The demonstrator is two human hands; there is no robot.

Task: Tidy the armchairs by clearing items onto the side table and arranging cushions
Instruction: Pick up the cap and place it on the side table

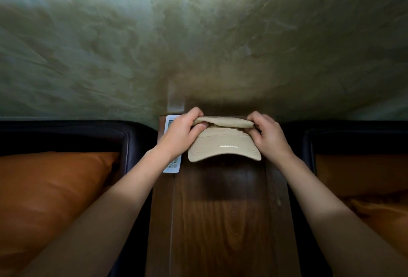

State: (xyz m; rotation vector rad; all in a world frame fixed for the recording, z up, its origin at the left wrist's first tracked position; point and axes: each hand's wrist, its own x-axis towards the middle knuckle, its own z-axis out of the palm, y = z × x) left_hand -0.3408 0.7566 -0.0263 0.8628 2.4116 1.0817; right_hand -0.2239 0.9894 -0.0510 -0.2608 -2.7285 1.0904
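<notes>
A beige cap with small white lettering on its brim lies at the far end of the dark wooden side table. My left hand pinches the left side of its folded crown and my right hand pinches the right side. A white remote control lies along the table's left edge, partly hidden under my left wrist. An orange cushion fills the left armchair. Another orange cushion sits in the right armchair.
A mottled green-beige wall rises directly behind the table and both chairs. The dark armrests press close on either side of the narrow table. A pale switch plate is on the wall above the remote.
</notes>
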